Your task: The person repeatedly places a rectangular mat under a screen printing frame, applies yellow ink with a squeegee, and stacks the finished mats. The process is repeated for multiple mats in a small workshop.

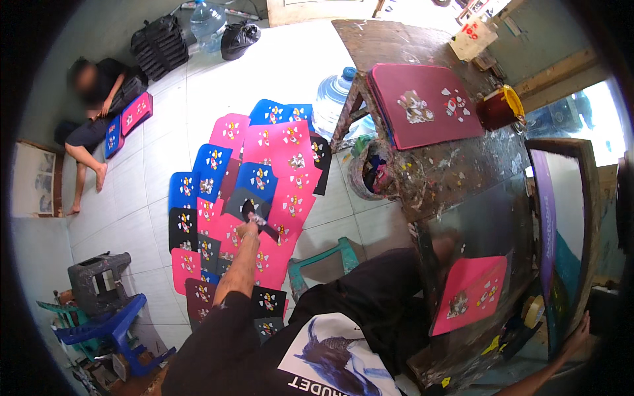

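Note:
My left hand reaches over printed fabric panels spread on the floor, pink, blue, black and grey, with small cartoon prints. It grips a dark piece with a pale patch, its shape partly hidden by overlapping panels. At the far right, my right hand has its fingers round the edge of an upright wooden screen frame. Beside that frame, a pink printed panel lies on a dark work surface.
A paint-stained table bears stacked panels and a paint can. A person sits left. Stools, a green stool, water jugs, a bucket and black bags stand around.

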